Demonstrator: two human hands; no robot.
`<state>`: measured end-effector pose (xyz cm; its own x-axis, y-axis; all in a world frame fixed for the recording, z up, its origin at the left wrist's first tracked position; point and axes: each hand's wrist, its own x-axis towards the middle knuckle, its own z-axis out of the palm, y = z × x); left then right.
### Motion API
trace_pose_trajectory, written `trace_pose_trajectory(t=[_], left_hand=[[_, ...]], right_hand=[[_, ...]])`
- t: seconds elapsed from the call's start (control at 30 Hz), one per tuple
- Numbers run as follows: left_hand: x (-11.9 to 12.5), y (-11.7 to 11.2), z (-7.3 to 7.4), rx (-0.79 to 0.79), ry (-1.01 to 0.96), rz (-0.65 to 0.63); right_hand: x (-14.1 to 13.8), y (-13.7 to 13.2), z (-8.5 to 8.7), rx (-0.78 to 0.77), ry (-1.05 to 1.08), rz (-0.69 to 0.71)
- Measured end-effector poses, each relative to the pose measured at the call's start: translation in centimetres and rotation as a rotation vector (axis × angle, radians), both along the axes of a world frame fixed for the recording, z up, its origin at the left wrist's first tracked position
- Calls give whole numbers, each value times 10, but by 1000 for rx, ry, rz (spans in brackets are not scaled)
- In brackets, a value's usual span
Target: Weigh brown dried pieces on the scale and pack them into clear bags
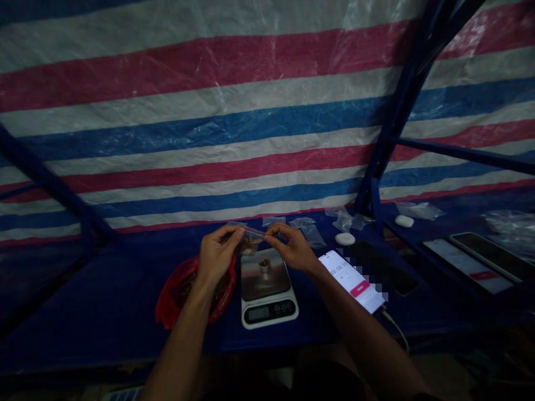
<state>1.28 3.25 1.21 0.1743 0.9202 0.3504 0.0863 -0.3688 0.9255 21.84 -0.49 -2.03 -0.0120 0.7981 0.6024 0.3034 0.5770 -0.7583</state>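
Between my two hands hangs a small clear zip bag (pixel 249 244) with brown bits in its lower part. My left hand (pixel 218 252) pinches the bag's left top corner, and my right hand (pixel 292 245) pinches its right top corner. Just below stands a white kitchen scale (pixel 270 313) with a metal plate and a small display. On the plate sits a small clear cup (pixel 264 268) holding brown bits. Left of the scale, partly behind my left forearm, lies a red plastic bag (pixel 169 306) open around more brown pieces.
A lit phone (pixel 353 284) showing a timer lies right of the scale, with a cable (pixel 396 323). Near it are a white oval case (pixel 345 239) and clear bags (pixel 311 233). Blue metal posts (pixel 387 139) and a striped sheet (pixel 234 128) rise behind the blue table (pixel 104 301).
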Motion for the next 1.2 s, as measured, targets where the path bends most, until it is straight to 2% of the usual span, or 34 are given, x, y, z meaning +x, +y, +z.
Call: trace_pose_trajectory(t=[0.37, 0.57, 0.67, 0.87, 1.03, 1.2], left_hand=[[-8, 11, 0, -53, 126, -93], [-9, 21, 2, 23, 225, -100], [-5, 26, 2, 22, 214, -102], [7, 29, -4, -43, 176, -233], [11, 30, -10, 8, 222, -214], [8, 24, -5, 69, 244, -180]], right_hand=[[3, 10, -14, -55, 14, -34], [4, 13, -17, -38, -67, 7], [4, 15, -19, -1, -50, -27], [4, 19, -25, -44, 26, -78], [4, 20, -27, -33, 13, -73], [1, 16, -22, 19, 20, -31]])
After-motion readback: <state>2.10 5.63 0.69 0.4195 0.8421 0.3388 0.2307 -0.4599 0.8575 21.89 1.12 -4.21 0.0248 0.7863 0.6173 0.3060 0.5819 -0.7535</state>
